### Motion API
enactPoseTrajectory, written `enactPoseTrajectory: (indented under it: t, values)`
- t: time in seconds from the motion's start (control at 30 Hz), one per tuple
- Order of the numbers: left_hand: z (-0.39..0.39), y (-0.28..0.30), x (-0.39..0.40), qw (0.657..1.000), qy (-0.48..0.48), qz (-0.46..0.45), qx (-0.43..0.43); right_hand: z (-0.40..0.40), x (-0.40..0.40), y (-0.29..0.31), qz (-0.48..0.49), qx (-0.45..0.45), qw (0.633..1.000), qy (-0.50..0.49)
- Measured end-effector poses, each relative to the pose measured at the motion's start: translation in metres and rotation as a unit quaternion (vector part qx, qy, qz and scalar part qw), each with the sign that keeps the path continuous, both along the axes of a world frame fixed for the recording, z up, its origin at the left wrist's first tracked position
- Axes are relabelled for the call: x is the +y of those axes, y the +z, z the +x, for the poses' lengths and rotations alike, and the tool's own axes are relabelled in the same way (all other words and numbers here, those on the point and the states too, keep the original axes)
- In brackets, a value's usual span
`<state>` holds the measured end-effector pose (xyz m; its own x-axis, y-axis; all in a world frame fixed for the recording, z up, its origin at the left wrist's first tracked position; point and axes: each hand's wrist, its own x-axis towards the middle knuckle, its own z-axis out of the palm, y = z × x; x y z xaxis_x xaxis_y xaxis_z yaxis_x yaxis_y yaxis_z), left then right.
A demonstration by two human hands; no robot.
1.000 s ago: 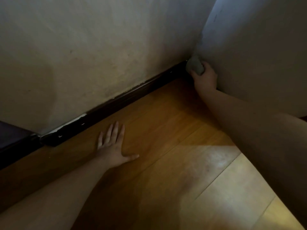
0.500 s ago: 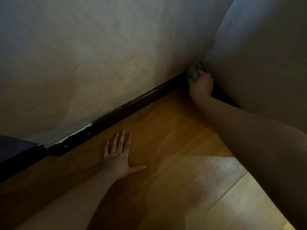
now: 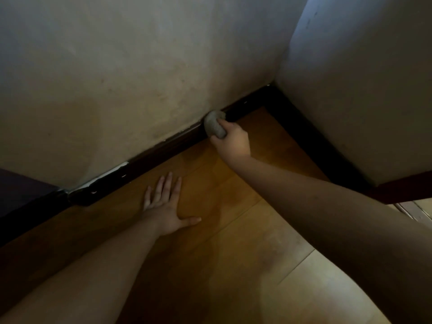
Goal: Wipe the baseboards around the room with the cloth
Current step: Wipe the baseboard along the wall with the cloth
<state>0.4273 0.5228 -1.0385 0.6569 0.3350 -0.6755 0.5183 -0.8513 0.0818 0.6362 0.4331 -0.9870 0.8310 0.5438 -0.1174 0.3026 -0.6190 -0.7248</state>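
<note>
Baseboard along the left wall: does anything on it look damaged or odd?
Yes. The dark baseboard has pale chipped patches along its top edge near its left end, about, where the finish looks scraped or smeared with paint. The right hand presses the cloth further right, not yet there.

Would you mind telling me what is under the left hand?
The left hand lies flat, fingers spread, on the wooden floor. Bare boards show all around it; the patch beneath the palm is covered.
</note>
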Motion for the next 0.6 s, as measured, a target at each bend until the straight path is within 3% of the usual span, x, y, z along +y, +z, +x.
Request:
enactPoseTrajectory:
  t: [0.1, 0.3, 0.43, 0.6]
  values:
    - [-0.001, 0.001, -0.001, 1.0, -0.005, 0.01, -0.002, -0.002, -0.011, 0.014, 0.018, 0.03, 0.999, 0.017]
    - [-0.002, 0.007, -0.005, 0.999, -0.002, 0.017, -0.038, -0.015, -0.054, 0.025, -0.002, 0.06, 0.996, -0.067]
    - [-0.01, 0.015, -0.01, 0.995, -0.02, 0.037, -0.088, -0.012, -0.076, 0.055, -0.048, 0.038, 0.996, -0.067]
    - [-0.039, 0.022, 0.014, 0.991, -0.086, 0.059, -0.087, 0.001, -0.046, 0.097, -0.123, -0.023, 0.992, -0.024]
